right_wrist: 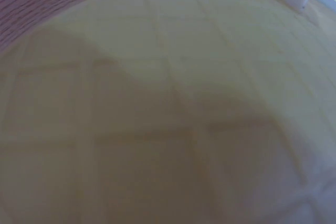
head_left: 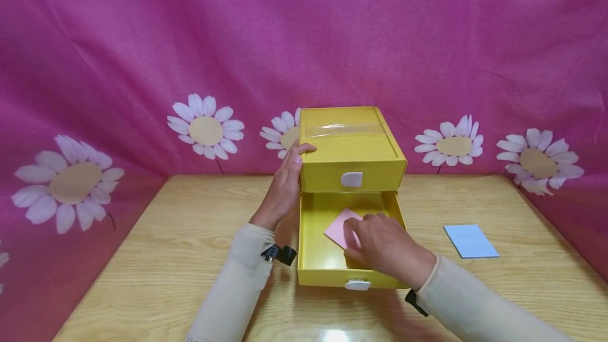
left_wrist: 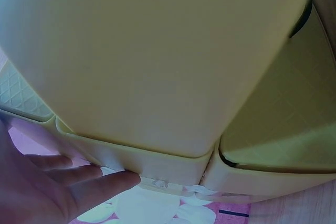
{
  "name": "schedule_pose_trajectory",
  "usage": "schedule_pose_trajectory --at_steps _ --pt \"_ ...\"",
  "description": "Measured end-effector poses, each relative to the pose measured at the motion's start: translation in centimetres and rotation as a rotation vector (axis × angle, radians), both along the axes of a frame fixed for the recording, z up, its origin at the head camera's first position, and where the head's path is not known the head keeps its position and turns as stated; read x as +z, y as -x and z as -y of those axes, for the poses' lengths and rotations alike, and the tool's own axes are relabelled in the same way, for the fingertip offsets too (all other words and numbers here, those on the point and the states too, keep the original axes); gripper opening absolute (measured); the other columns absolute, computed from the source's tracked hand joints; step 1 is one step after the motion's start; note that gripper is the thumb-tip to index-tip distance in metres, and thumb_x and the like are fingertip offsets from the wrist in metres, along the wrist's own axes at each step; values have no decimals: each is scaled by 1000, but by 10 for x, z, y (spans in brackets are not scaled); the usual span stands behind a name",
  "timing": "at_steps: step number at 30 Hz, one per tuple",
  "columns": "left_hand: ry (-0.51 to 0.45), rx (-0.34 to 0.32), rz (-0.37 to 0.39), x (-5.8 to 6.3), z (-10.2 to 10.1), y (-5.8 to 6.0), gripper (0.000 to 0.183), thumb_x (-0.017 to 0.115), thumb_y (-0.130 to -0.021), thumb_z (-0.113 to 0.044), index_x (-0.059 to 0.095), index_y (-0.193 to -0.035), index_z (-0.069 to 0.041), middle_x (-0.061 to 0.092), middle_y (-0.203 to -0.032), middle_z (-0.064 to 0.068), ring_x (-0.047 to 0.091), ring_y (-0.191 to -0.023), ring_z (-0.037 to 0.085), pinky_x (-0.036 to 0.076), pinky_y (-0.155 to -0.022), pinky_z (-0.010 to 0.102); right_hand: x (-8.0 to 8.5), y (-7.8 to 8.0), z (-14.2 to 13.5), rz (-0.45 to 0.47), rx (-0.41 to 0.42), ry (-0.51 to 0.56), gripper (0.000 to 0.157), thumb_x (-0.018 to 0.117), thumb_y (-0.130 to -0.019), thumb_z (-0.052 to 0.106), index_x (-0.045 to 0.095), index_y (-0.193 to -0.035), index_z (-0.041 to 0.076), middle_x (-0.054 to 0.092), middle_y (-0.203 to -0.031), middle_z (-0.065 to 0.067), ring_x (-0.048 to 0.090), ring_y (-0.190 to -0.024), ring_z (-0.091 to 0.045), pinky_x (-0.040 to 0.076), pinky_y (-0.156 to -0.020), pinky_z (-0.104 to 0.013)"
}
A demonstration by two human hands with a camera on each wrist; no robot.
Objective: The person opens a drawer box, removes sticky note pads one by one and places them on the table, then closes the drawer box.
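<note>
In the head view, the right hand seems to pinch the pink pad, already inside the pulled-out drawer, the blue pad still outside; in the left wrist view, the left hand, straight-fingered, touches the box; the right wrist view hides the grip.

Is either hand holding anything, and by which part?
The right hand covers the right side of the pink pad in the lower drawer; whether it pinches it can't be told. The left hand rests against the yellow box from the left.
</note>
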State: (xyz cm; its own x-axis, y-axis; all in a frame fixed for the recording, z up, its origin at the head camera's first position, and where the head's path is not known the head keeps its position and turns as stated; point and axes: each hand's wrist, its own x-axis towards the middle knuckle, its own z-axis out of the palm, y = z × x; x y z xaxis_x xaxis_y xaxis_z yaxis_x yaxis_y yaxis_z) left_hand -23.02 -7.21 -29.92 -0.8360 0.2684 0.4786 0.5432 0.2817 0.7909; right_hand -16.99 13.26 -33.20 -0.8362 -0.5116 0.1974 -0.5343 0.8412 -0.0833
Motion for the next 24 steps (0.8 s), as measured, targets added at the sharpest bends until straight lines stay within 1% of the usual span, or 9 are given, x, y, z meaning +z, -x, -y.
schedule_pose_trajectory --at_steps 2,4,8,10,14,18,24 --pt "5 4 2 -2 0 3 41 21 -105 -20 43 -137 -7 18 -158 16 19 -144 27 20 -114 50 0 0 0 0 2 -4 27 79 -77 25 52 -71 21 45 -55 6 44 -51 -15 36 -47 -31" --pt "6 6 -3 -9 1 10 41 20 -106 -20 44 -137 -8 18 -159 14 19 -145 26 20 -114 50 0 0 0 -5 2 -5 27 78 -76 25 52 -71 21 45 -54 7 44 -50 -15 35 -46 -31" --pt "7 2 -17 -26 2 27 42 19 -106 -26 43 -139 -15 16 -160 7 19 -144 23 21 -113 51 -1 0 -1 -28 8 -5 27 78 -74 24 52 -71 21 45 -54 7 44 -50 -15 35 -45 -31" --pt "8 -1 -27 -31 3 32 43 18 -106 -31 43 -139 -19 15 -160 2 19 -144 21 22 -112 52 -1 0 -1 -39 8 -7 27 78 -72 23 51 -70 22 45 -55 7 44 -50 -16 34 -45 -31" --pt "5 -6 -39 -35 4 35 45 17 -105 -40 43 -139 -25 16 -159 -3 20 -143 18 23 -111 53 -1 -1 -2 -54 -6 -15 28 79 -68 24 50 -70 23 44 -56 6 45 -51 -17 33 -45 -31" --pt "5 -6 -43 -35 4 34 45 18 -104 -45 43 -137 -28 16 -159 -5 19 -143 16 22 -112 53 -1 -1 -2 -51 -23 -20 29 79 -68 27 50 -70 23 43 -57 5 45 -54 -17 33 -47 -31" --pt "7 3 -30 -35 4 34 45 17 -103 -48 43 -136 -31 17 -159 -5 19 -143 15 22 -112 52 -1 0 -3 -7 -50 -5 29 76 -65 31 49 -72 24 42 -60 5 44 -58 -17 33 -51 -31"
